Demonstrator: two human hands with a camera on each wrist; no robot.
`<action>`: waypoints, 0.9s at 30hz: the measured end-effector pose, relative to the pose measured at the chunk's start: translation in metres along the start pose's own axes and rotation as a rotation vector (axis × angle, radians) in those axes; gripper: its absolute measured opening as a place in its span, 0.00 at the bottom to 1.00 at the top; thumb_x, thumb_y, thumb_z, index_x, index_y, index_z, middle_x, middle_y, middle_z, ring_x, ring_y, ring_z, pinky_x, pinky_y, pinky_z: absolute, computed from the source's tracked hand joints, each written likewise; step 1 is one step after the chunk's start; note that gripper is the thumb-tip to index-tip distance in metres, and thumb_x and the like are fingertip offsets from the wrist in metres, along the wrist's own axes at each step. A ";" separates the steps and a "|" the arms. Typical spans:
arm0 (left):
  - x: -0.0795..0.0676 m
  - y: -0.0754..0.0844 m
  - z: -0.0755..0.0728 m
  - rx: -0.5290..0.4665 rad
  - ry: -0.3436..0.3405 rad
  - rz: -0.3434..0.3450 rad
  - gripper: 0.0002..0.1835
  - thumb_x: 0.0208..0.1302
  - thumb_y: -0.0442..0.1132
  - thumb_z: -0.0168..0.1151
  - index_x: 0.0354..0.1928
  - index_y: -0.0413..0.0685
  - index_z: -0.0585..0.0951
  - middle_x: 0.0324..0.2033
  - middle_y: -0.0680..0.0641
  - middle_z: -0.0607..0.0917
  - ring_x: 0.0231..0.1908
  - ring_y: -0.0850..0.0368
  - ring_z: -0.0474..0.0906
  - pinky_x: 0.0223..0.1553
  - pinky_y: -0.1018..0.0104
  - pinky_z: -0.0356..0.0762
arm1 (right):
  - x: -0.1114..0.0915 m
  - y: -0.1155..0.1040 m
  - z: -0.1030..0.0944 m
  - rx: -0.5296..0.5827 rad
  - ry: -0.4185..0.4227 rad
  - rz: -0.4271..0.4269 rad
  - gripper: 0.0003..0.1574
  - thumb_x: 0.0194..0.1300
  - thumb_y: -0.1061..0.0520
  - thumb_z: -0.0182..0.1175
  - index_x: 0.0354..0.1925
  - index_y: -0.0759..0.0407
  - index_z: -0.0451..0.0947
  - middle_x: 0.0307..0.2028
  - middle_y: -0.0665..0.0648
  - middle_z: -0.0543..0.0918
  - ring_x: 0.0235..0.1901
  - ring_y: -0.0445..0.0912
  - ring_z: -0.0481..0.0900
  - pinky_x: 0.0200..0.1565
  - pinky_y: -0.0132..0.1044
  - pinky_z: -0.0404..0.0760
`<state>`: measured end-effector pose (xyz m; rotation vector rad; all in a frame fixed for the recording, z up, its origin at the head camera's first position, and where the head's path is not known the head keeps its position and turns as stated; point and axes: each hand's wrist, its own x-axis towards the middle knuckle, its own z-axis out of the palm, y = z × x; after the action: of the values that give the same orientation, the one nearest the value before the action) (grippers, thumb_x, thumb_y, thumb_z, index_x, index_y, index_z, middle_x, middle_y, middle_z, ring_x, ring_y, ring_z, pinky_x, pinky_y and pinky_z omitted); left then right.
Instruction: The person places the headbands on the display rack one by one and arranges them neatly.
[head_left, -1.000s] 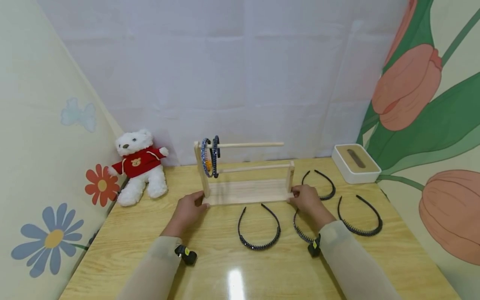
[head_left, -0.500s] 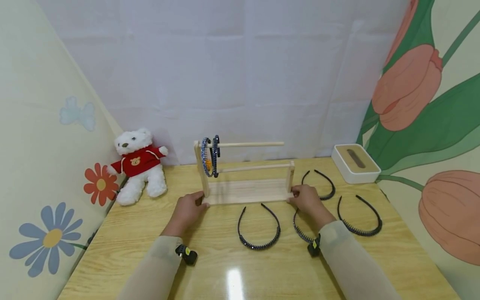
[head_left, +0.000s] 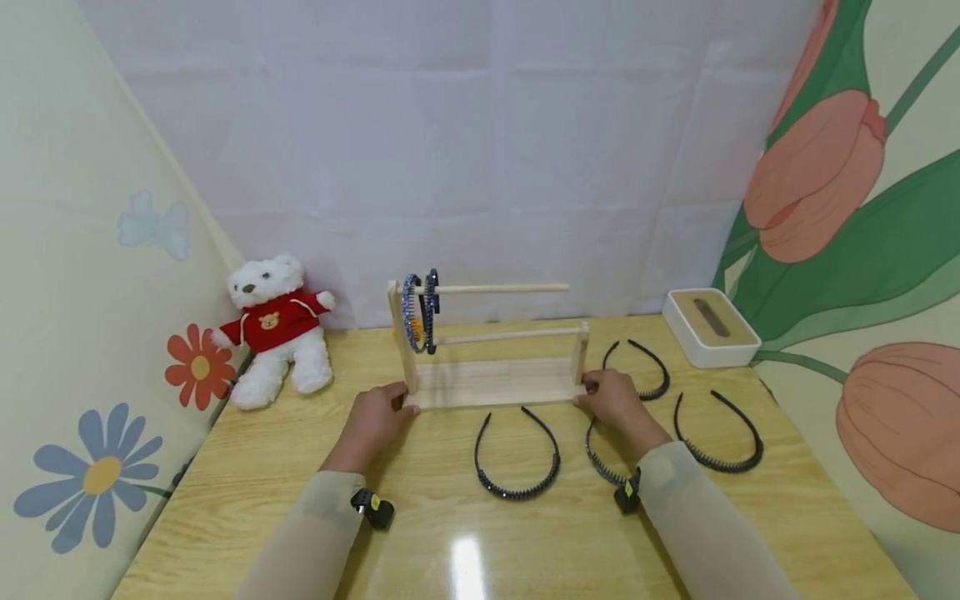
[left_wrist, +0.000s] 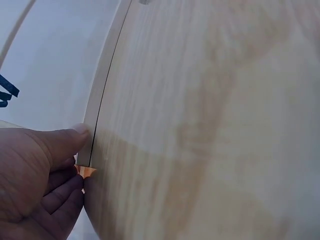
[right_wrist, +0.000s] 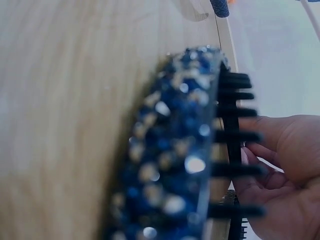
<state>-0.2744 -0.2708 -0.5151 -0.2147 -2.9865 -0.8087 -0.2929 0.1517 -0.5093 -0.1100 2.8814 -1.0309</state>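
A wooden headband rack stands upright on the table, with an upper rod and a lower rod. Its left bottom corner is pinched by my left hand, the thumb lying along the front edge in the left wrist view. At the opposite corner my right hand grips the base. Two headbands, one blue and sparkly and one dark, hang at the left end of the upper rod. Under my right wrist lies another headband, partly hidden; its jewelled band looms large in the right wrist view.
More dark headbands lie on the table: one in front of the rack, one behind my right hand, one farther right. A white teddy bear sits back left, a white box back right. A pale cloth hangs behind.
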 end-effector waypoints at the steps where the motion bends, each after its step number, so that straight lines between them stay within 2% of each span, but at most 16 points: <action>1: 0.000 0.000 -0.001 0.008 0.003 0.003 0.10 0.74 0.40 0.72 0.52 0.46 0.87 0.39 0.44 0.88 0.40 0.48 0.79 0.46 0.47 0.81 | 0.000 -0.001 0.000 -0.003 0.001 -0.002 0.25 0.71 0.56 0.75 0.62 0.66 0.87 0.51 0.64 0.91 0.50 0.56 0.87 0.56 0.52 0.87; 9: -0.001 -0.003 -0.004 0.027 0.000 0.019 0.11 0.75 0.41 0.72 0.53 0.46 0.87 0.32 0.47 0.84 0.38 0.49 0.76 0.43 0.51 0.78 | 0.003 -0.002 0.001 0.014 0.004 0.000 0.26 0.72 0.56 0.75 0.63 0.66 0.86 0.51 0.64 0.92 0.50 0.56 0.88 0.56 0.51 0.88; 16: -0.003 -0.004 -0.005 0.015 0.006 0.040 0.17 0.75 0.39 0.72 0.61 0.45 0.88 0.41 0.43 0.91 0.45 0.47 0.83 0.50 0.46 0.84 | 0.001 -0.002 0.000 -0.014 0.001 -0.026 0.21 0.72 0.56 0.74 0.58 0.65 0.88 0.48 0.62 0.91 0.47 0.54 0.86 0.53 0.50 0.88; 19: -0.003 -0.004 -0.005 0.013 0.008 0.046 0.16 0.75 0.38 0.72 0.61 0.45 0.88 0.43 0.42 0.92 0.47 0.46 0.85 0.52 0.44 0.85 | -0.001 -0.001 -0.001 -0.010 -0.012 -0.047 0.16 0.72 0.57 0.74 0.53 0.64 0.88 0.41 0.59 0.88 0.41 0.51 0.82 0.46 0.46 0.85; 22: -0.003 -0.004 -0.003 0.023 0.009 0.054 0.15 0.75 0.38 0.71 0.60 0.45 0.89 0.42 0.42 0.92 0.45 0.47 0.85 0.50 0.45 0.85 | -0.004 0.002 -0.004 -0.009 -0.027 -0.083 0.14 0.72 0.57 0.73 0.52 0.64 0.87 0.38 0.58 0.85 0.39 0.50 0.79 0.44 0.45 0.82; 24: -0.003 -0.004 -0.003 0.023 0.013 0.055 0.15 0.74 0.38 0.72 0.60 0.45 0.89 0.42 0.42 0.92 0.44 0.47 0.85 0.50 0.46 0.85 | -0.010 0.002 -0.006 -0.025 -0.027 -0.110 0.21 0.73 0.57 0.72 0.59 0.67 0.84 0.44 0.61 0.87 0.43 0.53 0.83 0.48 0.47 0.85; 27: -0.004 -0.004 -0.004 0.026 0.017 0.062 0.15 0.74 0.37 0.72 0.59 0.44 0.89 0.41 0.42 0.91 0.43 0.48 0.84 0.48 0.46 0.84 | -0.025 -0.001 -0.011 -0.078 -0.010 -0.145 0.34 0.75 0.57 0.71 0.71 0.72 0.75 0.59 0.69 0.85 0.53 0.60 0.86 0.57 0.55 0.87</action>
<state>-0.2706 -0.2763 -0.5139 -0.2966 -2.9560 -0.7610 -0.2689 0.1607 -0.4990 -0.3318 2.9417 -0.9358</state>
